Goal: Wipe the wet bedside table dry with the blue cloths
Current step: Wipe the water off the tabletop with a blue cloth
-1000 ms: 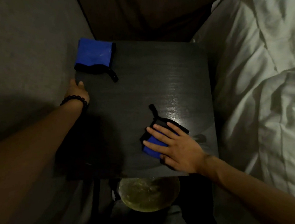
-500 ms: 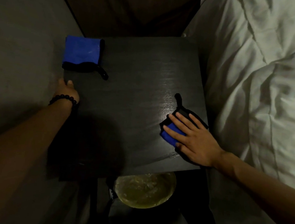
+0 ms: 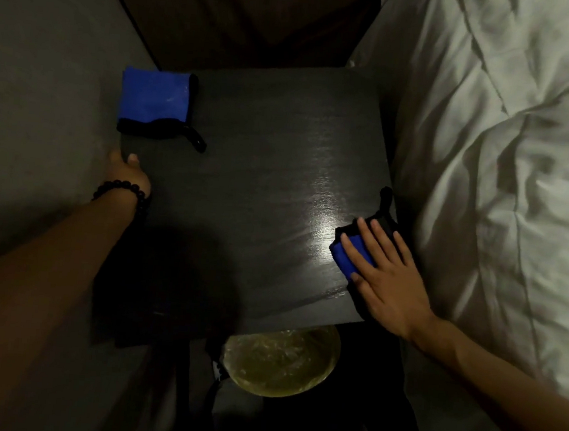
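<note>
The dark bedside table (image 3: 250,191) fills the middle of the view, with a shiny wet streak near its right side. My right hand (image 3: 388,276) lies flat, fingers spread, pressing a folded blue cloth (image 3: 344,258) with black trim onto the table's front right edge. A second blue cloth (image 3: 154,99), folded, with a black border and loop, rests on the far left corner, untouched. My left hand (image 3: 128,176), a dark bead bracelet on its wrist, grips the table's left edge just below that cloth.
A bed with rumpled white bedding (image 3: 504,165) runs along the table's right side. A grey wall (image 3: 38,108) is close on the left. Below the table's front edge sits a round yellowish bowl (image 3: 280,362). A dark headboard (image 3: 245,16) lies behind.
My right hand has slid the cloth from the front middle of the table to its right edge. The left hand has kept its hold on the left edge.
</note>
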The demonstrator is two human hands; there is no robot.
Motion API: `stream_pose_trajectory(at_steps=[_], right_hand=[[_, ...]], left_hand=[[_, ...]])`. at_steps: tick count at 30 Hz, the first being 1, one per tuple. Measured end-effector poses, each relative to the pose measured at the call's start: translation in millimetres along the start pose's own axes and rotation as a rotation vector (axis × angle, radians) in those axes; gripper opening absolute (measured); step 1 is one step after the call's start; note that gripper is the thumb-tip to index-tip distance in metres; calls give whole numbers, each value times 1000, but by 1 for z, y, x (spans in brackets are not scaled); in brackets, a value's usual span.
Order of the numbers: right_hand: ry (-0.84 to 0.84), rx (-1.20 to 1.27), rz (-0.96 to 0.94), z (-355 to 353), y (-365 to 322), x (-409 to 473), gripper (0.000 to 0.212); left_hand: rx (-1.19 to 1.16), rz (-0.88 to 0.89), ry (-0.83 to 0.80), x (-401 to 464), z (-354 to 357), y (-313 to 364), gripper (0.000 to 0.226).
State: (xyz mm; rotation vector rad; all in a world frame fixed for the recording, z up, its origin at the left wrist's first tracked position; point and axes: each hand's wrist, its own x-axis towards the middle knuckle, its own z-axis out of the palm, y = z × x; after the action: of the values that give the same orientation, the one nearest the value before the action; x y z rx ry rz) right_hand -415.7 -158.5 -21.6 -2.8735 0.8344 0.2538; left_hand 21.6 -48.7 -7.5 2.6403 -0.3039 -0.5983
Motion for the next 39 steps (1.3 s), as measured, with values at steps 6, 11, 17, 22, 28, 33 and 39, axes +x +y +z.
stream_pose_trajectory(at_steps=[6, 11, 17, 22, 28, 33, 39], right_hand=[[-5, 33, 130, 1, -23, -16, 61], [-4, 41, 222, 7, -42, -25, 62], [-8, 34, 243, 12, -56, -27, 62], [4, 22, 218, 15, -71, -21, 63], [22, 50, 103, 20, -122, -6, 67], [-13, 106, -17, 18, -177, 7, 67], [-82, 168, -146, 13, -234, 24, 71]], left_hand=[[-20, 8, -8, -3, -1, 1, 49], [-40, 7, -18, -3, -2, 0, 49], [-16, -19, -21, 2, 0, -2, 50], [-42, -39, -19, -1, 1, -1, 50], [-20, -54, -48, -1, -2, -6, 50], [-34, -56, -95, -4, -7, -11, 50], [-26, -55, -130, 0, -9, -16, 51]])
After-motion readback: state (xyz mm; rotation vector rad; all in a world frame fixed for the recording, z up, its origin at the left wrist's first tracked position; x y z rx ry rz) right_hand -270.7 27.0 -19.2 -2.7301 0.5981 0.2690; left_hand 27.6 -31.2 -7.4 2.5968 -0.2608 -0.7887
